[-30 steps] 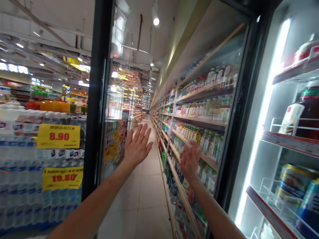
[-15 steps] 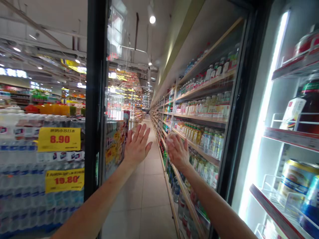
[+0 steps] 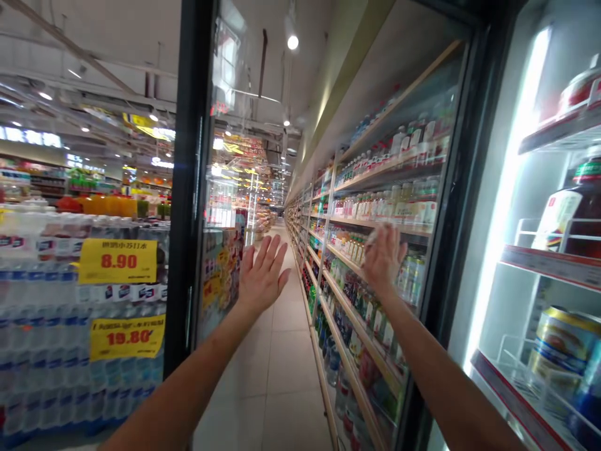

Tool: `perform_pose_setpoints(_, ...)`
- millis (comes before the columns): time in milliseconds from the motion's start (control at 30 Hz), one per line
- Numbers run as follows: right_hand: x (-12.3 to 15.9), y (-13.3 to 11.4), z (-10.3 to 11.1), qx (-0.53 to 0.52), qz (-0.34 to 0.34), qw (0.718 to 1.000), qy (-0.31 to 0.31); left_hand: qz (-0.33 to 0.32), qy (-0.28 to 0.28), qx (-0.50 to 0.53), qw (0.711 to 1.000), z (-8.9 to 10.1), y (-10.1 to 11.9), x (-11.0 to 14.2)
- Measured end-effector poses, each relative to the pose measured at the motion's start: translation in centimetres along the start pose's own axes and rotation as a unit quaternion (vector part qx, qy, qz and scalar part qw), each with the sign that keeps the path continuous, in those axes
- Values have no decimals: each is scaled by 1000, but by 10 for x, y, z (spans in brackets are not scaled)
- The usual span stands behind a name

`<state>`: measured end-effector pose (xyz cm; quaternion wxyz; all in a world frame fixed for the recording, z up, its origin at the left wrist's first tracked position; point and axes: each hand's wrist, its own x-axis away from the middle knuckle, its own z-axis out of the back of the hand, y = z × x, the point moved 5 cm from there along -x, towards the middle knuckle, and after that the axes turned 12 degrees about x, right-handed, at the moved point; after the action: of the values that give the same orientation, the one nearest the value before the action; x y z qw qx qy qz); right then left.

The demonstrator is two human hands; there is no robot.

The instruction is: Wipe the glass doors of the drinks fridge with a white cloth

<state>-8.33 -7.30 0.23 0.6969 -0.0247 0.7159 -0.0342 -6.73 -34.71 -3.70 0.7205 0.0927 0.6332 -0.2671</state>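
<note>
A glass cooler door (image 3: 192,207) with a black frame stands open in front of me. My left hand (image 3: 263,275) lies flat against its glass, fingers spread, with nothing in it. Farther right, my right hand (image 3: 385,260) is pressed to the same pane, its fingers stretched upward and slightly blurred. Under those fingers shows a pale crumpled piece, like a thin wipe (image 3: 372,239); its edges are mostly hidden by the hand and mixed with reflections.
Lit cooler shelves (image 3: 549,258) with bottles and cans are at the right. Stacked packs of bottled water (image 3: 42,338) with yellow price signs (image 3: 118,260) stand left. Through the glass appear a tiled aisle floor (image 3: 286,351) and long drink shelves (image 3: 357,263).
My right hand has slid right and slightly up across the glass. The left hand keeps its place on the pane. The view has shifted slightly.
</note>
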Motion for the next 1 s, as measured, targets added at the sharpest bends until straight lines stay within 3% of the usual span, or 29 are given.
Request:
perform_pose_setpoints(67, -14, 46, -1, 8, -189, 982, 6, 1, 1, 6, 1000, 0, 1, 0)
perform_pose_setpoints(100, -17, 56, -1, 8, -234, 972, 8, 1, 3, 10, 1000, 0, 1, 0)
perform_pose_setpoints(133, -17, 55, 0, 5, -231, 973, 9, 1, 7, 14, 1000, 0, 1, 0)
perform_pose_setpoints(167, -15, 45, 1, 0, -180, 984, 6, 0, 10, 15, 1000, 0, 2, 0)
perform_pose_setpoints(233, -4, 7, 1, -18, 26, 999, -24, -2, 14, 13, 1000, -1, 1, 0)
perform_pose_setpoints(267, 4, -10, 1, -27, 131, 990, -42, -3, 13, 11, 1000, -1, 1, 0)
perform_pose_setpoints(300, 10, -20, 1, -32, 200, 978, -53, -3, 12, 10, 1000, -2, 0, 0)
perform_pose_setpoints(333, 11, -20, 1, -29, 215, 975, -53, -3, 11, 10, 1000, -2, 0, 0)
perform_pose_setpoints(367, 7, -12, 1, -20, 175, 983, -44, -4, 10, 9, 1000, -2, 0, 0)
perform_pose_setpoints(433, -8, 19, 2, 5, -10, 1000, -8, -4, 11, 6, 1000, -2, 0, 0)
perform_pose_setpoints(467, -13, 31, 3, 14, -96, 995, 5, -5, 13, 3, 1000, -2, 1, 0)
perform_pose_setpoints(500, -15, 33, 2, 16, -140, 990, 10, -4, 14, 0, 1000, -2, 1, 0)
perform_pose_setpoints(533, -14, 26, 2, 11, -137, 991, 8, -2, 13, -3, 1000, -2, 1, 0)
perform_pose_setpoints(567, -11, 9, 1, 2, -88, 996, 2, -2, 11, -5, 1000, -2, 1, 0)
perform_pose_setpoints(633, 3, -40, 2, -29, 100, 994, -16, -4, 8, -8, 1000, -3, 1, -1)
perform_pose_setpoints(700, 18, -80, 3, -56, 273, 960, -31, -7, 9, -6, 1000, -3, 0, -1)
perform_pose_setpoints(733, 19, -87, 3, -60, 311, 948, -35, -10, 11, -5, 1000, -3, 0, -1)
perform_pose_setpoints(767, 13, -85, 2, -57, 306, 950, -37, -10, 12, -3, 1000, -3, -1, -1)
perform_pose_setpoints(800, 0, -74, 0, -47, 255, 965, -33, -10, 13, -2, 1000, -3, -1, -1)
perform_pose_setpoints(867, -32, -37, -1, -17, 63, 998, -9, -9, 13, -1, 1000, -3, -1, -1)
perform_pose_setpoints(933, -51, -12, -1, 1, -94, 995, 13, -7, 11, -4, 1000, -4, 0, -1)
perform_pose_setpoints(967, -54, -13, 0, 1, -104, 994, 18, -7, 11, -7, 1000, -3, 0, -1)
perform_pose_setpoints(1000, -53, -23, 0, -5, -61, 998, 17, -8, 11, -9, 1000, -3, 0, -1)
